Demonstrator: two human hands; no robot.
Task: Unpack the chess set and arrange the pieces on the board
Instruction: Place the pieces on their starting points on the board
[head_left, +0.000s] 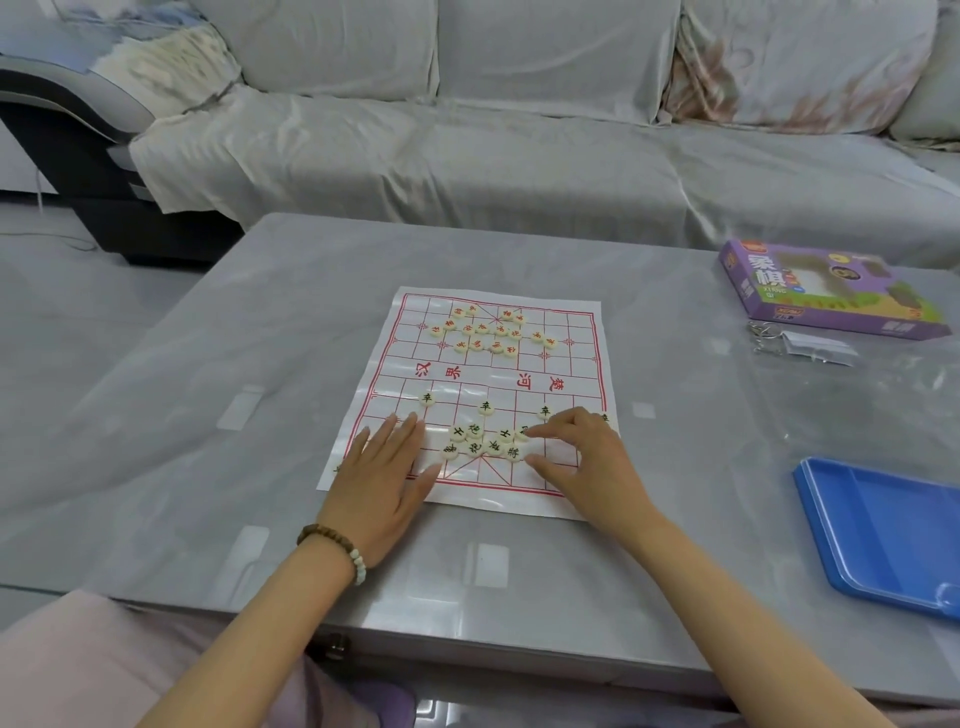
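The left grip (387, 483) is laid flat on the near left part of the board (571, 374), its fingers straight and slightly spread, pressing the sheet down. A beaded bracelet (337, 545) is worn on that wrist. The right grip (582, 457) is set on the near right part of the board with bent fingers; its index fingertip is placed on a partly hidden piece (521, 432), while the thumb is held apart from it, just beside the cluster, so nothing is pinched.

Between the two grips a loose cluster of black-lettered pieces (474, 447) is gathered, the pieces touching or just beside one another. Just beyond it, three more black-lettered pieces (485, 407) are spaced in a row across the board. Past the printed river line, the red-lettered pieces (483, 330) are scattered in an unsorted group on the far half.

The board itself is spread around the middle of the grey table (260, 364). Near the far right corner a purple box (831, 291) is lying flat, with a key ring and a small tag (795, 345) just beside it on the near side. Along the right edge, nearer the person, a blue tray (883, 530) is seen. Beyond the far edge a covered sofa (467, 156) is visible.
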